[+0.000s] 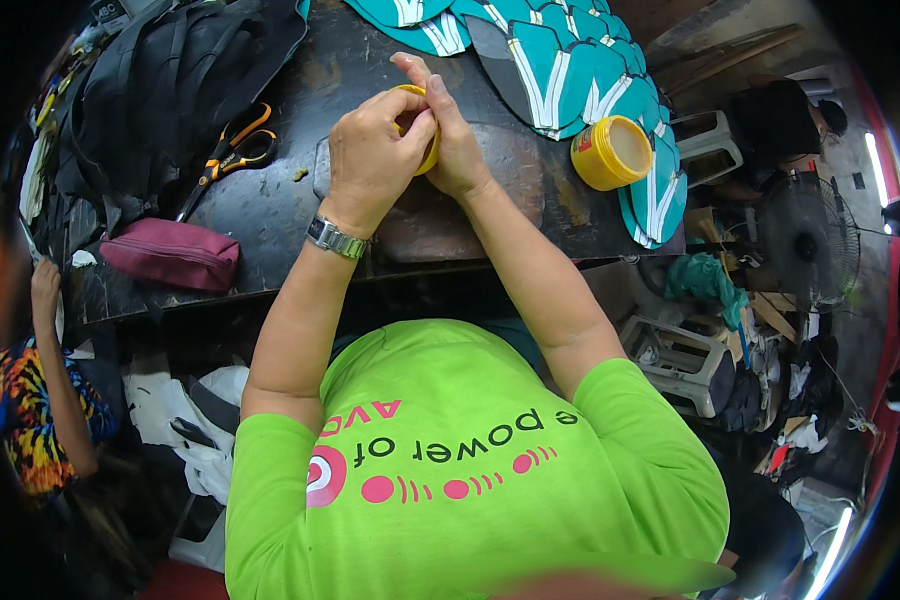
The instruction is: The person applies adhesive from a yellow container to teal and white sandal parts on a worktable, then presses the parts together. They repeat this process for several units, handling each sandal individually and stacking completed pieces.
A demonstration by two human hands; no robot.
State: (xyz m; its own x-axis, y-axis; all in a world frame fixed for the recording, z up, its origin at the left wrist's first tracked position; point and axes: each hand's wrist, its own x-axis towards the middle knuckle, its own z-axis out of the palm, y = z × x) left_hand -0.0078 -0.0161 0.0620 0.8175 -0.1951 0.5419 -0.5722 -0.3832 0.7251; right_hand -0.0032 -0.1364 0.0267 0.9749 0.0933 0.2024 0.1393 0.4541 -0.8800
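Over the near part of the dark table, my two hands meet around a yellow round lid [431, 158], of which only part of the rim shows between them. My left hand [372, 145], with a metal watch on its wrist, has its fingers curled over the lid. From the other side, my right hand [454, 145] cups it, thumb and fingers pointing away from me. The palm and what is inside the lid are hidden. To the right stands a yellow jar [597, 163] with a pale round top surface.
Orange-and-black scissors [232, 155] and a maroon zip pouch [173, 253] lie left on the table [300, 215], beside piled black material [170, 80]. Overlapping teal pieces with white strips [560, 75] cover the far right. Another person [45, 410] is at the left; a fan [808, 240] stands right.
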